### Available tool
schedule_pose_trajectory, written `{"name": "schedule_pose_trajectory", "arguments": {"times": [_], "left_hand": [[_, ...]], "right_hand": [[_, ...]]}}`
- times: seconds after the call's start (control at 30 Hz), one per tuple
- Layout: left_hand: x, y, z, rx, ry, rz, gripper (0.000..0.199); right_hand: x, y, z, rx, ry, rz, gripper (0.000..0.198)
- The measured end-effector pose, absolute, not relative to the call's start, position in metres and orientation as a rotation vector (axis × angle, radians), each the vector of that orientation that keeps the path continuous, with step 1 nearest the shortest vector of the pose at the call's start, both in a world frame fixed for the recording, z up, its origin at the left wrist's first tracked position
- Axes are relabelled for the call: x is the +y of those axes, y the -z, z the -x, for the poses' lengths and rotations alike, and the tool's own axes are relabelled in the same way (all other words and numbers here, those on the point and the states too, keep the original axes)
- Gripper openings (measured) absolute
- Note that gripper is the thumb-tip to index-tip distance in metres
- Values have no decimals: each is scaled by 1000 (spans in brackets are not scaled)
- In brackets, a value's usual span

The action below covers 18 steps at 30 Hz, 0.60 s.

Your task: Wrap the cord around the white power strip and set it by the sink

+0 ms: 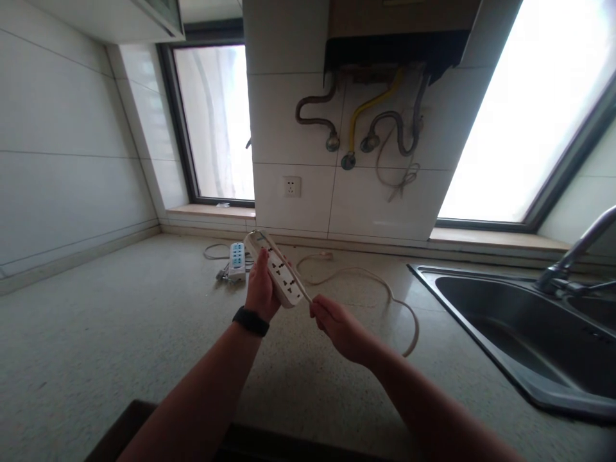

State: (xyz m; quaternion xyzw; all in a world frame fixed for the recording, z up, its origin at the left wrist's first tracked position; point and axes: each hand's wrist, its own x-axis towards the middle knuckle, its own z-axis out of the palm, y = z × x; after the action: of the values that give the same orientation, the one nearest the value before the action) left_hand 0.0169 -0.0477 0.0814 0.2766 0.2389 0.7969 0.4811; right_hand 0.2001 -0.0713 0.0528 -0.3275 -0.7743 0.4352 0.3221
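Power strip [280, 269] — white, tilted, held up over the speckled countertop [158, 359], socket face visible. Left hand [262, 287] wraps its near side, thumb on the face. Right hand [332, 319] just past the lower end, fingers pinched on white cord [307, 296] running along the strip's far side. More pale cable [370, 274] loops on the counter, passing behind the right forearm. Second strip [237, 258], blue-faced, lies left — sink [500, 317] well right.

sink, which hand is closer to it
Right: the right hand holds the cord between the sink and the left hand, which grips the power strip farther off.
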Motion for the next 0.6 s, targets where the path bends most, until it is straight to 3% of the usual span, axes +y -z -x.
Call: {"name": "schedule_pose_trajectory", "arguments": {"times": [0.33, 0.53, 0.6], "left_hand": [[-46, -79, -21, 300, -1928, -560, 35], [-53, -82, -31, 228, -1789, -628, 41], [-56, -81, -35, 210, -1683, -626, 43]], "right_hand": [[-71, -43, -192, -1900, -1349, 806, 23], [-75, -45, -195, -1902, -1648, 609, 44], [-77, -49, -195, -1962, -1679, 520, 40]]}}
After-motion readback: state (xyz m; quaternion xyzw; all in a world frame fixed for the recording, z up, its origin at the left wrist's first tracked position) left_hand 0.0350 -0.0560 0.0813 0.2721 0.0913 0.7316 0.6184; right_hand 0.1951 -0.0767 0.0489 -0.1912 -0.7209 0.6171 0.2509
